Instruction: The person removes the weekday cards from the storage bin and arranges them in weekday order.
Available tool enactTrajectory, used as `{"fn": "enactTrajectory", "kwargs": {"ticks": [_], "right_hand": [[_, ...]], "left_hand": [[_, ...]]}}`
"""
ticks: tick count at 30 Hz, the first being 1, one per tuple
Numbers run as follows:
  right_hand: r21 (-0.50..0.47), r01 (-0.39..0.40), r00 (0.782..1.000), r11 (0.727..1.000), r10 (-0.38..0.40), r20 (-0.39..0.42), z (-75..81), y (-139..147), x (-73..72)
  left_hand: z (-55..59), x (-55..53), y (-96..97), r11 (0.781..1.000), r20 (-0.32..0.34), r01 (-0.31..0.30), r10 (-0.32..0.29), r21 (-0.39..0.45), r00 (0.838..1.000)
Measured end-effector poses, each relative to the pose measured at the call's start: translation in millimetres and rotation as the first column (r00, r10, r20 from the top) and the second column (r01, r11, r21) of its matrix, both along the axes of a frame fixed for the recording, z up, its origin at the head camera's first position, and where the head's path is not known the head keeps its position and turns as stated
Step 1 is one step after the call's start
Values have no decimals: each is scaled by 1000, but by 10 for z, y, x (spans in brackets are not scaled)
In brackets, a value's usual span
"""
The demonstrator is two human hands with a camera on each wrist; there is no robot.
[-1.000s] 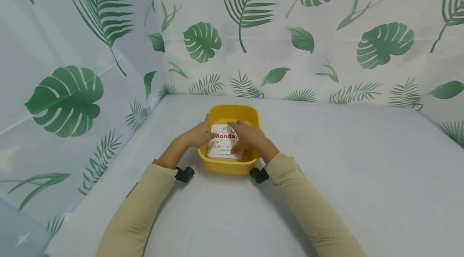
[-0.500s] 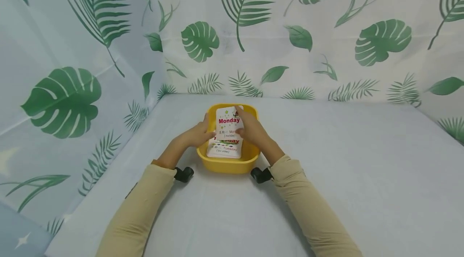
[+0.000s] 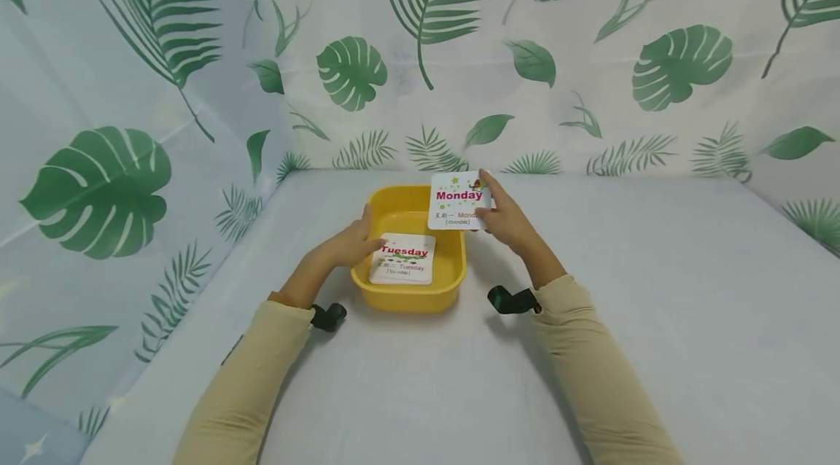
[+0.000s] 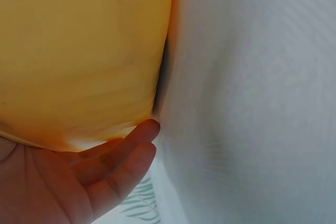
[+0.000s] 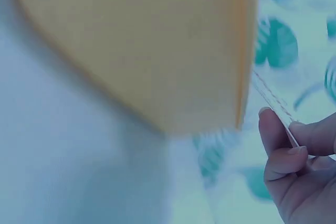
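A white flashcard [image 3: 454, 204] printed "Monday" is pinched at its right side by my right hand [image 3: 520, 230], raised over the right rim of a yellow plastic tub [image 3: 410, 300]. Seen edge-on in the right wrist view, the card sits between thumb and fingers. Inside the tub lies another flashcard [image 3: 402, 259], marked "Tuesday". My left hand [image 3: 345, 247] holds the tub's left side, its thumb over the rim at the Tuesday card's upper left corner. In the left wrist view the fingers [image 4: 118, 174] bend along the tub's outer wall.
The tub stands on a white-covered table [image 3: 407, 385]. Behind and to the left hangs a leaf-patterned cloth [image 3: 590, 64]. Black wrist cameras [image 3: 515, 300] stick out beneath both wrists.
My right hand has lifted the Monday card off the Tuesday card and carried it up and to the right, past the tub's rim. The left hand stays on the tub.
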State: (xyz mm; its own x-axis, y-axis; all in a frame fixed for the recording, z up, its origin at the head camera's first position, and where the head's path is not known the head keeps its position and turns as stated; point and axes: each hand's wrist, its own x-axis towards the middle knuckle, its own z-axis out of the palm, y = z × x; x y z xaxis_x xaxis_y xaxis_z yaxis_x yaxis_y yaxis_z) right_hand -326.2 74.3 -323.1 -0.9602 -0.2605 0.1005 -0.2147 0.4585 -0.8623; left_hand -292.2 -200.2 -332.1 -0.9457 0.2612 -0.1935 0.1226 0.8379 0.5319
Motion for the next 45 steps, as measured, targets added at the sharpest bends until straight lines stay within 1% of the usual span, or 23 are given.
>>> {"fn": "enactTrajectory", "kwargs": {"ticks": [1, 3, 6, 10, 13, 16, 18, 21, 23, 28, 32, 37, 39, 45], "right_hand": [[-26, 9, 999, 1000, -8, 31, -5, 66, -15], [-56, 8, 998, 998, -5, 58, -13, 195, -40], [-84, -13, 995, 996, 21, 102, -9, 361, -45], [-94, -21, 988, 995, 35, 152, 4, 515, -43], [-88, -1, 985, 996, 16, 173, -4, 571, -55], [-43, 5, 979, 999, 4, 205, -33, 574, -71], [11, -2, 974, 1000, -1, 226, -68, 558, -88], [86, -20, 969, 996, -2, 249, -110, 525, -95], [115, -29, 967, 993, -1, 255, -132, 511, -97], [155, -16, 966, 988, -24, 256, -169, 514, -85], [200, -6, 971, 980, -42, 237, -192, 544, -75], [244, 7, 968, 970, -68, 243, -208, 571, -75], [266, 22, 961, 964, -94, 259, -207, 572, -75], [350, 22, 963, 937, -114, 245, -221, 585, -93]], "left_hand": [[0, 1, -4, 1000, -1, 0, 0, 2, 1000], [-1, 5, -12, 1000, -1, -2, 2, 7, 1000], [-7, 15, -24, 1000, -6, -3, 3, 5, 1000], [-19, 26, -37, 1000, -5, -7, 7, 7, 1000], [-22, 36, -43, 1000, 4, -11, 11, 16, 1000], [-27, 34, -49, 1000, 6, -8, 8, 28, 1000], [-35, 32, -52, 999, 2, -7, 7, 35, 1000], [-46, 29, -50, 999, -10, 2, -1, 37, 1000], [-45, 33, -44, 999, -12, 3, -2, 33, 1000], [-41, 24, -26, 1000, -15, 7, -7, 13, 1000], [-33, 20, -4, 1000, -11, 7, -7, 4, 1000], [-16, 17, 22, 1000, -12, 2, -2, -2, 1000], [-8, 14, 29, 1000, -13, 2, -2, 0, 1000], [19, 22, 56, 1000, -1, -5, 5, 9, 1000]]}}
